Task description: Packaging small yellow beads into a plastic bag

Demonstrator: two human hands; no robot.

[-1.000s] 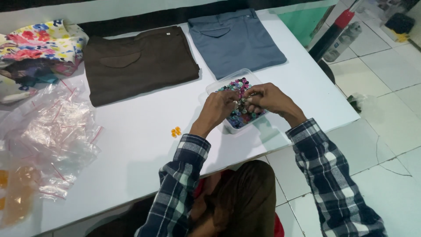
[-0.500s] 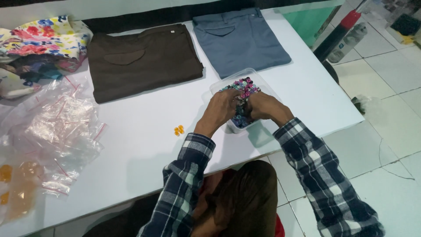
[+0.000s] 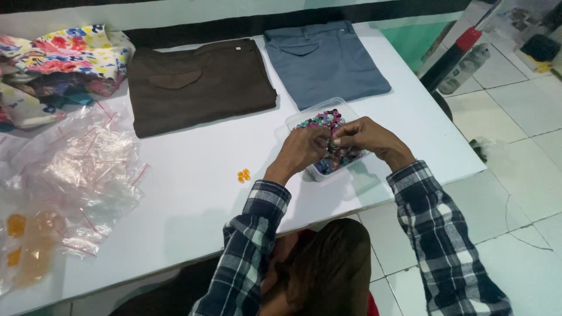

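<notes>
A clear plastic box (image 3: 307, 117) full of small multicoloured buttons stands near the front right of the white table (image 3: 199, 193). Both hands hover over it, fingertips meeting. My left hand (image 3: 303, 150) and my right hand (image 3: 367, 137) pinch a small dark piece between them; what it is stays too small to tell. Two or three small orange buttons (image 3: 243, 175) lie loose on the table left of the box.
Folded brown trousers (image 3: 199, 82) and folded grey-blue trousers (image 3: 325, 61) lie at the back. A floral cloth (image 3: 64, 58) is piled at the far left. Clear zip bags (image 3: 88, 175) are heaped at the left, some holding orange pieces (image 3: 26, 246). Tiled floor lies to the right.
Both hands stay over the button box, and their fingertips have drawn closer together. The camera view has shifted slightly.
</notes>
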